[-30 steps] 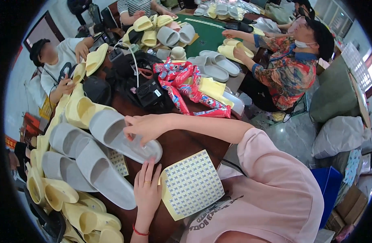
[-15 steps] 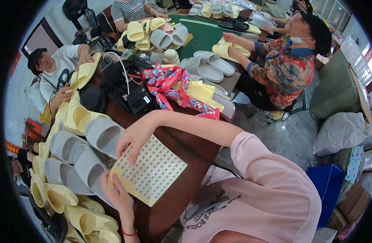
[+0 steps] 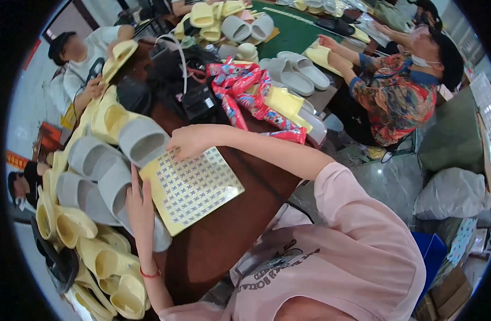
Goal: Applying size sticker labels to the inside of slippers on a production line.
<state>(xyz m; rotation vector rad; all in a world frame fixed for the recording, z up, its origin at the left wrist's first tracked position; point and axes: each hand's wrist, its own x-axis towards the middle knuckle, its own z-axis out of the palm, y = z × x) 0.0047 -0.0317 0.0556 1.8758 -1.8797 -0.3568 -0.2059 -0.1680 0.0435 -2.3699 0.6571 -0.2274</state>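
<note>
Slanting across the centre of the frame, the squarish label sheet [image 3: 200, 187] lies over the brown bench [image 3: 224, 227], its plain yellow margin facing left. Neither side looks clearly longer; its upper-left corner points at the grey slippers. The right hand [image 3: 192, 142] is nearer to the printed rows: it hangs over the sheet's top edge, fingers curled down toward the upper-left part. Whether that grip is pinching a label or only resting there, I cannot tell, as the fingertips are partly hidden. The left hand [image 3: 141, 211] stands beside the yellow margin, two digits stretched up the frame and spread apart; whether it touches the sheet's edge is unclear. Just past that corner, toward the upper left, sits the upper grey slipper [image 3: 134, 135], its long axis running from upper left to lower right, its lower end covered by the sheet and right hand. The lower grey slipper [image 3: 110, 178] slants similarly, crossed by the left hand, its end showing between left wrist and sheet.
</note>
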